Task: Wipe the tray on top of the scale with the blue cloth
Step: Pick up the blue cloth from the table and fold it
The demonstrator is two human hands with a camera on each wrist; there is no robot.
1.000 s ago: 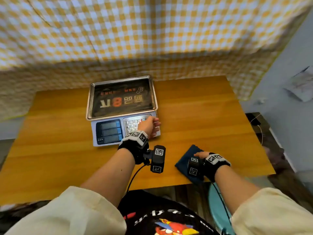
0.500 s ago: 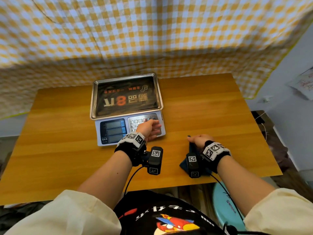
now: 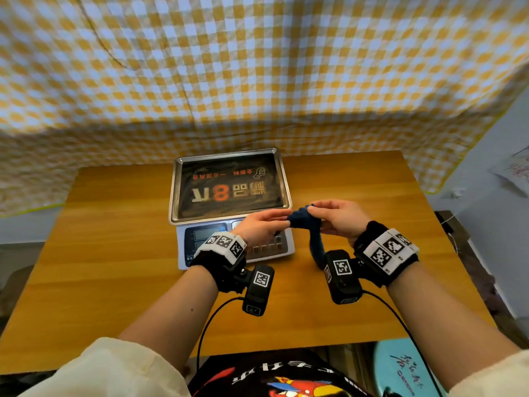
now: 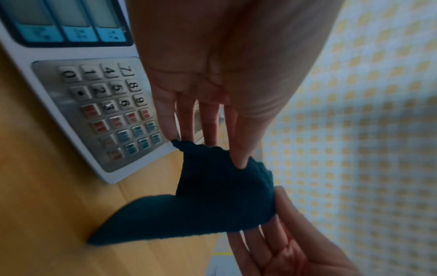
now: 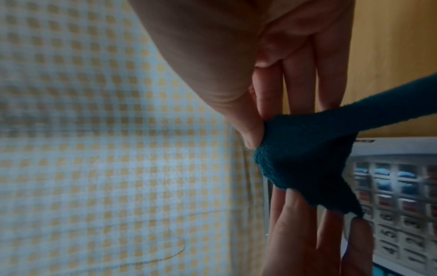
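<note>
A steel tray [image 3: 279,179] lined with a dark printed sheet sits on a white scale [image 3: 183,239] at the back middle of the wooden table. Both hands hold the dark blue cloth [image 3: 303,219] in the air just in front of the tray's right corner. My left hand [image 3: 269,224] pinches one edge of the cloth [image 4: 220,186] between thumb and fingers. My right hand [image 3: 329,216] pinches the other edge [image 5: 307,164], and the cloth's tail hangs down toward the table. The scale's keypad [image 4: 108,112] lies under my left hand.
The wooden table [image 3: 114,267] has bare surface left and right of the scale. A yellow checked cloth [image 3: 257,81] hangs behind the table. A light blue stool [image 3: 406,371] stands at the front right, below the table edge.
My right hand lifted the cloth off the table's front right and carried it up toward the scale. My left hand left the keypad and took hold of the cloth's other edge.
</note>
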